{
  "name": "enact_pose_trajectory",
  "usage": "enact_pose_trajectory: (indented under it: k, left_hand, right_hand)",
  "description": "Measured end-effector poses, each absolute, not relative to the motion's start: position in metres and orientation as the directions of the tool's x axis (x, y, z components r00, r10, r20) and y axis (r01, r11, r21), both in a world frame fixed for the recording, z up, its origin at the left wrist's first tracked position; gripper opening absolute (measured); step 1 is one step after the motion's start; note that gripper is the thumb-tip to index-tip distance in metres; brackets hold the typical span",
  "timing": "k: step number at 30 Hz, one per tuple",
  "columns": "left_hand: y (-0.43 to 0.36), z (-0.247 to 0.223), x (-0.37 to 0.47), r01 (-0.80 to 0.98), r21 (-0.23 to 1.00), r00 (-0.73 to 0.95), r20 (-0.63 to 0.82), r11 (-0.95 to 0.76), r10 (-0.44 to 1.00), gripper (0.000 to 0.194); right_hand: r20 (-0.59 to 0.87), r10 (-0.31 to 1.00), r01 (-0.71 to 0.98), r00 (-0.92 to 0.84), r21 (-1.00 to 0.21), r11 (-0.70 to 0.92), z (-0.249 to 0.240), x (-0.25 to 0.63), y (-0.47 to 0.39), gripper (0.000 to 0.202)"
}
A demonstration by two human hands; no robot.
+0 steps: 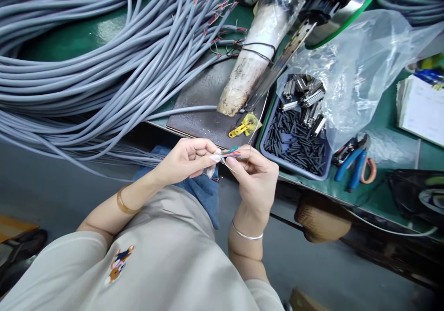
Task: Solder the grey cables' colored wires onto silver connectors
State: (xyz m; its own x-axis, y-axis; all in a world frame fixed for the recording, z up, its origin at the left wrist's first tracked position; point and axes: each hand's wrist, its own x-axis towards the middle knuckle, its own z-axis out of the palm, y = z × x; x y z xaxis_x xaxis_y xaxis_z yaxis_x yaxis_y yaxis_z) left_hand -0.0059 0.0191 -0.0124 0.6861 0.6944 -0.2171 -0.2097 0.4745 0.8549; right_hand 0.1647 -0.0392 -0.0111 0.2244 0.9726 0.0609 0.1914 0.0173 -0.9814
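Just off the table's front edge, my left hand (190, 159) pinches the end of a cable, with white material wrapped round thumb and finger. Thin coloured wires (231, 152), red, green and blue among them, fan out from that pinch to the right. My right hand (255, 167) is closed at the wire tips, thumb against fingers; a thin pale strand rises beside it. A yellow clip-like piece (240, 129) lies beyond my hands on a dark board (204, 89). Whether my right fingers hold the wires or the strand is too small to tell.
Grey cables (104, 79) cover the left of the table. A wrapped white cylinder (248, 65) slants over the board. Right of it, a bin (298, 168) holds black tubes and metal connectors. Blue-handled pliers (357, 163), a plastic bag (360, 70) and papers (423, 112) lie further right.
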Motion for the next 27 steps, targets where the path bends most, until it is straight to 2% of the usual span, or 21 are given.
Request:
enact_pose_trajectory:
  k: [4, 7, 10, 13, 15, 16, 18, 21, 23, 27]
  left_hand:
    - [0.019, -0.009, -0.006, -0.198, 0.863, 0.693, -0.212, 0.465, 0.689, 0.048]
    - [0.018, -0.010, -0.005, -0.178, 0.900, 0.676, -0.182, 0.398, 0.714, 0.046]
    - [0.016, -0.014, -0.005, -0.107, 0.984, 0.603, -0.053, 0.146, 0.796, 0.034]
    - [0.014, -0.017, -0.003, 0.056, 0.980, 0.537, 0.132, -0.191, 0.833, 0.017]
    - [0.012, -0.016, -0.002, 0.087, 0.965, 0.527, 0.167, -0.248, 0.833, 0.015]
    - [0.011, -0.014, -0.001, 0.059, 0.979, 0.527, 0.134, -0.193, 0.839, 0.018]
    - [0.011, -0.010, 0.000, -0.055, 0.998, 0.543, -0.005, 0.041, 0.840, 0.028]
    - [0.013, -0.005, -0.001, -0.207, 0.898, 0.597, -0.197, 0.387, 0.778, 0.043]
    - [0.015, -0.004, -0.003, -0.233, 0.844, 0.623, -0.251, 0.483, 0.741, 0.046]
    - [0.018, -0.006, -0.005, -0.246, 0.807, 0.627, -0.290, 0.537, 0.723, 0.047]
  right_hand:
    - [0.083, 0.973, 0.216, 0.214, -0.976, 0.035, -0.012, 0.166, -0.038, 0.006]
    - [0.117, 0.970, 0.284, 0.214, -0.957, 0.053, -0.011, 0.167, -0.039, 0.009]
    - [0.240, 0.952, 0.471, 0.190, -0.873, 0.126, -0.005, 0.167, -0.043, 0.006]
    - [0.382, 0.920, 0.726, 0.085, -0.656, 0.205, 0.002, 0.166, -0.047, 0.012]
    - [0.419, 0.905, 0.757, 0.076, -0.615, 0.221, 0.005, 0.164, -0.048, 0.014]
    - [0.409, 0.905, 0.721, 0.114, -0.661, 0.208, 0.005, 0.163, -0.048, 0.013]
    - [0.331, 0.921, 0.580, 0.205, -0.799, 0.157, 0.005, 0.162, -0.047, 0.009]
    - [0.181, 0.946, 0.403, 0.268, -0.913, 0.060, 0.001, 0.161, -0.045, 0.011]
    - [0.196, 0.920, 0.372, 0.338, -0.926, 0.060, -0.002, 0.160, -0.045, 0.008]
    - [0.346, 0.805, 0.390, 0.481, -0.907, 0.157, 0.000, 0.161, -0.044, 0.012]
